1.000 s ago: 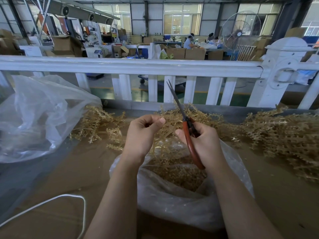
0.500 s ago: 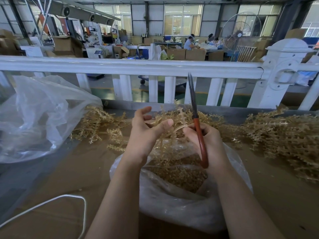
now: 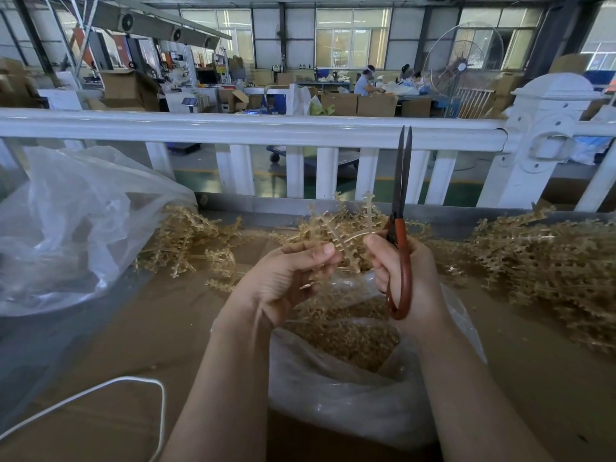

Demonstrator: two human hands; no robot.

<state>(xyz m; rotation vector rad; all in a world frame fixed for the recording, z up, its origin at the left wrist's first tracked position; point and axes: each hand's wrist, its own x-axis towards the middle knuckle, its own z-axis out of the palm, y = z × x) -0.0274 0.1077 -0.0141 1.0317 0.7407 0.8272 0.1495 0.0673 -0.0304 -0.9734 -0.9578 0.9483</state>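
left hand (image 3: 286,278) pinches a spiky golden sprig (image 3: 346,235); right hand (image 3: 406,271) grips red-handled scissors (image 3: 401,228)

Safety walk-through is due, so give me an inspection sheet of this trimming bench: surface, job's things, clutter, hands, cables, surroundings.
Surface: bench covered in brown cardboard.
Job's things: golden sprig held over the clear bag; scissors pointing up, blades nearly closed; cut pieces inside the bag.
Clutter: sprig piles behind the hands and at right; crumpled bag at left.
Hands: left hand grips the sprig; right hand grips the scissors' red handles.
Cables: white cord looped at near left.
Surroundings: white railing behind the bench; workshop with cardboard boxes, standing fan, seated workers.
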